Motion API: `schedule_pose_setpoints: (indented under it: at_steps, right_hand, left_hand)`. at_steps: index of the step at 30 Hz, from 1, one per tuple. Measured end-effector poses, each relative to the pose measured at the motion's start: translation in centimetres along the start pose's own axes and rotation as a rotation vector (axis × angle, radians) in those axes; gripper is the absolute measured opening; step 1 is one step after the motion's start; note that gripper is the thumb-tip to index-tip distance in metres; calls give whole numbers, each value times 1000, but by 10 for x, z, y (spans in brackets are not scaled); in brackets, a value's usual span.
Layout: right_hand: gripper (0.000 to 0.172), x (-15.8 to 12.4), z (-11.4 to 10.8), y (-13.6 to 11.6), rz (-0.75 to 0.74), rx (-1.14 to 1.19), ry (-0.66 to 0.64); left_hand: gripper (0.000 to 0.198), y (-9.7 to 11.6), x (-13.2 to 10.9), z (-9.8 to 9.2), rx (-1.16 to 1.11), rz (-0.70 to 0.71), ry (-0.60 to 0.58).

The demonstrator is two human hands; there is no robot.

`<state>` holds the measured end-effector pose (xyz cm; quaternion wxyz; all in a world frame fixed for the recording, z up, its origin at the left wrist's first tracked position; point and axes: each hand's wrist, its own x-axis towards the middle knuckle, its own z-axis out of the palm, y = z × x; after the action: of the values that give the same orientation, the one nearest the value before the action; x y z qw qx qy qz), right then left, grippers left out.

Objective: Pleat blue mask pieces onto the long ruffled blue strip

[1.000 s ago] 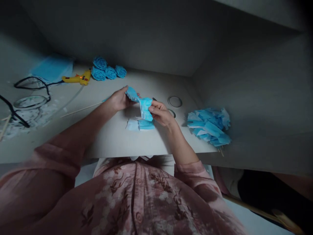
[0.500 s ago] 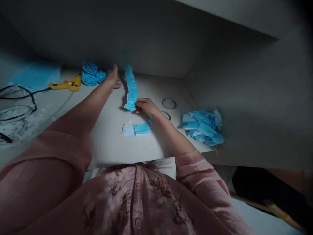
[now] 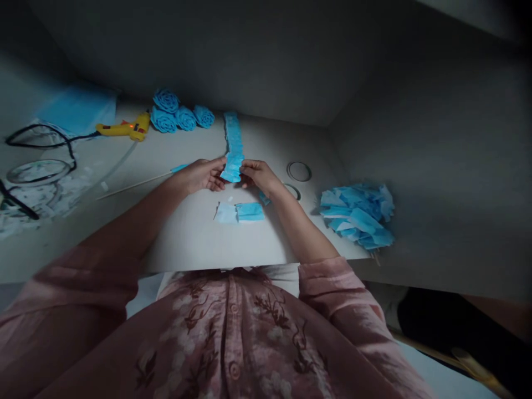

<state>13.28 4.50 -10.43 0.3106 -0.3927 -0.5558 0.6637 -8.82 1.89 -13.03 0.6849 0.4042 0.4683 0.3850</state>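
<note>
A long blue paper strip (image 3: 233, 145) lies stretched out on the white table (image 3: 187, 244), running away from me toward the back wall. My left hand (image 3: 202, 174) and my right hand (image 3: 258, 174) both pinch its near end, one at each side. Just in front of my hands lies a small folded piece of blue and white paper (image 3: 240, 211). A thin wooden stick (image 3: 133, 185) lies to the left of my left hand.
Three blue paper roses (image 3: 178, 113) and a yellow glue gun (image 3: 122, 128) with a black cord sit at the back left. A heap of blue paper pieces (image 3: 357, 215) lies at the right. Two rings (image 3: 298, 172) lie beside my right hand. Blue sheets (image 3: 77, 108) lie far left.
The strip was crumpled between my hands, then my left hand pulled it out toward the back. Now it lies flat and my left hand has come back to its near end.
</note>
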Motion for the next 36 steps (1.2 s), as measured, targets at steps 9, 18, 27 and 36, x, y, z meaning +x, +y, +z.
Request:
schedule_pose_setpoints:
  at_steps: [9, 18, 27, 36]
  right_hand:
    - [41, -11, 9, 6, 18, 55, 59]
    - [58, -13, 20, 14, -73, -34, 99]
    - [50, -15, 13, 10, -62, 5, 11]
    - [53, -20, 13, 12, -21, -6, 63]
  left_hand:
    - [31, -8, -7, 19, 4, 172, 118]
    - [35, -9, -12, 22, 11, 179, 119]
    - [36, -9, -8, 19, -4, 168, 106]
    - [31, 5, -21, 32, 55, 110, 169]
